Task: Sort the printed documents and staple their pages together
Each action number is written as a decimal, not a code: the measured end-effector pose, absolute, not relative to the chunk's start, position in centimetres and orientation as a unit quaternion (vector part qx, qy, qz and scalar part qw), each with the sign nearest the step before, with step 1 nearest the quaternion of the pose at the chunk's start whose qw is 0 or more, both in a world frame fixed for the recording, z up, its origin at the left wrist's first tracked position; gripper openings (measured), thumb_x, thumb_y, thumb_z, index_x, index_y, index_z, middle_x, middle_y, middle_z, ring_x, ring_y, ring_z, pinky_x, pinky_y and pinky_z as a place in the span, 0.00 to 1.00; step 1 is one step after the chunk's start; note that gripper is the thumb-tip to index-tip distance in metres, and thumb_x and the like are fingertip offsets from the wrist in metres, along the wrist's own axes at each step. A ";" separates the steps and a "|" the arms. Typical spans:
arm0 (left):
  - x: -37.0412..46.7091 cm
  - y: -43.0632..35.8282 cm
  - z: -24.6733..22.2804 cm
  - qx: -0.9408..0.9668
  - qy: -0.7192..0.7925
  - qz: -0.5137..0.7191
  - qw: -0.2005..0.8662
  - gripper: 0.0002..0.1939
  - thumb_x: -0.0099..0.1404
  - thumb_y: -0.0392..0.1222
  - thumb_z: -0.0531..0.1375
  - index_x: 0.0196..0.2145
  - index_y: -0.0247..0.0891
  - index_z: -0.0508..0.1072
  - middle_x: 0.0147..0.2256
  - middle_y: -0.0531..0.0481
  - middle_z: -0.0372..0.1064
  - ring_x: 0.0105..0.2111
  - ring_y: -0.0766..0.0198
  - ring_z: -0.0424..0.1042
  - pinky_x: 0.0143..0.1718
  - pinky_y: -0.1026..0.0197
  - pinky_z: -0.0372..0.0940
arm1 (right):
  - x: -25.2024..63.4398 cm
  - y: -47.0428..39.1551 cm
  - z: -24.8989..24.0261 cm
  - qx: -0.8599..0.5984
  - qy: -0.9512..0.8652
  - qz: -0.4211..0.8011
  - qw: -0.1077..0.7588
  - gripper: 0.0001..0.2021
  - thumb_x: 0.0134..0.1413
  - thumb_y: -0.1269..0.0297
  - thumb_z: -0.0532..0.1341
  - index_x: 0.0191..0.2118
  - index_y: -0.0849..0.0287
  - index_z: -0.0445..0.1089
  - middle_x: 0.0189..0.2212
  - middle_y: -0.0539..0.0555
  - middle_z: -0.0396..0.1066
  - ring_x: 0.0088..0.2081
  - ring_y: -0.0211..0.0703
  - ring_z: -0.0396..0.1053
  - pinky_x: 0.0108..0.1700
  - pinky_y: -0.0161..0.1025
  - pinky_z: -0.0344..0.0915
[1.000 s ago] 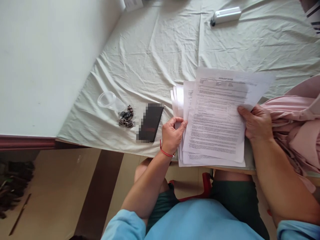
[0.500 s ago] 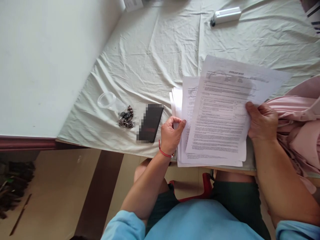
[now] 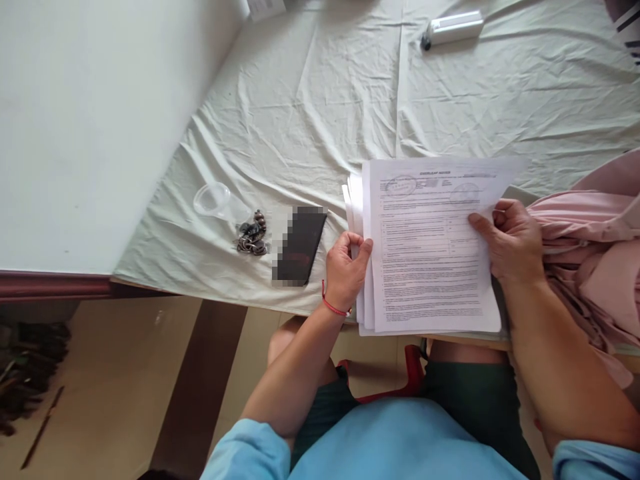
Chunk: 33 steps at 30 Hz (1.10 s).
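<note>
A stack of printed papers [image 3: 430, 267] lies at the table's front edge, its top sheet covered in small text with faint round stamps near the top. My left hand [image 3: 349, 267] pinches the left edge of the stack, thumb on top. At the right side, my right hand [image 3: 515, 240] grips the edge of the top sheet between thumb and fingers. Other sheets [image 3: 354, 200] stick out at the left of the stack, slightly fanned.
A dark phone [image 3: 303, 247], a bunch of keys [image 3: 253, 235] and a clear plastic cup [image 3: 220, 202] lie left of the papers. Pink cloth [image 3: 590, 247] is at the right. A white bottle-like object [image 3: 454, 29] lies at the back.
My right hand has moved left and slightly down with the sheet, which now lies nearly lined up over the stack. My left hand has barely moved.
</note>
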<state>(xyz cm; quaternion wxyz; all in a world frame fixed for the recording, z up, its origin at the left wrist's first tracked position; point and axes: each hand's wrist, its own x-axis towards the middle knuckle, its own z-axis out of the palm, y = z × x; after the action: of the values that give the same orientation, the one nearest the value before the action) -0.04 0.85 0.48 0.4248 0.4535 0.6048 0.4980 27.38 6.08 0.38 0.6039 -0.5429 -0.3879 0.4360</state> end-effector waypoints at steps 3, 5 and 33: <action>0.2 0.8 0.4 0.445 0.601 0.495 0.442 0.18 0.68 0.56 0.64 0.33 0.40 0.69 0.29 0.55 0.63 0.28 0.67 0.60 0.32 0.64 0.59 | 27.1 6.0 0.7 -0.543 -0.386 0.426 0.612 0.29 0.34 0.53 0.83 0.41 0.56 0.73 0.28 0.47 0.79 0.26 0.37 0.72 0.28 0.33 0.70; 0.4 0.7 0.5 0.443 0.595 0.497 0.449 0.19 0.68 0.58 0.64 0.33 0.40 0.69 0.28 0.55 0.64 0.28 0.67 0.62 0.33 0.63 0.61 | 27.0 5.9 0.7 -0.546 -0.387 0.423 0.610 0.30 0.33 0.52 0.83 0.42 0.55 0.73 0.27 0.47 0.79 0.25 0.37 0.72 0.27 0.33 0.69; 0.5 0.8 -0.2 0.465 0.582 0.512 0.427 0.25 0.74 0.65 0.56 0.31 0.41 0.69 0.30 0.48 0.69 0.34 0.60 0.71 0.38 0.58 0.68 | 26.3 4.1 1.9 -0.610 -0.569 0.203 0.513 0.32 0.48 0.60 0.76 0.58 0.50 0.66 0.22 0.39 0.62 0.21 0.35 0.57 0.26 0.37 0.53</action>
<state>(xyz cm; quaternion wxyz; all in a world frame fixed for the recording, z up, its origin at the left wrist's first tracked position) 0.46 0.80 -0.15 0.4274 0.4647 0.5823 0.5122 26.32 4.06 1.85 0.5126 -0.6098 -0.5694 0.2026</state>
